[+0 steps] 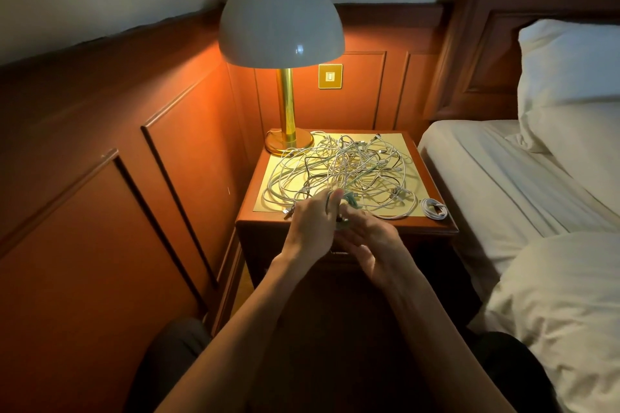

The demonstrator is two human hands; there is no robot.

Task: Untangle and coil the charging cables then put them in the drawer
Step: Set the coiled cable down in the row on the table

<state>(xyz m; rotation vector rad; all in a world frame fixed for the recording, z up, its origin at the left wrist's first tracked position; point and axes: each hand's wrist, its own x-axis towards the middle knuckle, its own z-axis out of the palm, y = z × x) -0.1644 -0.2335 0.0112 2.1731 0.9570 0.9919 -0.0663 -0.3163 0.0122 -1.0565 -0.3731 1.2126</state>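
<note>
A tangle of white and black charging cables lies spread over the top of the wooden nightstand. One small white cable sits coiled by itself near the front right corner. At the front edge my left hand grips a greenish cable that leads out of the tangle. My right hand meets it just below, fingers curled around the same cable's lower part. The drawer front under the top is mostly hidden behind my hands and in shadow.
A brass lamp with a white dome shade stands lit at the nightstand's back left corner. Wood panelling closes the left side. A bed with white sheets and pillows runs along the right. My knees are at the bottom.
</note>
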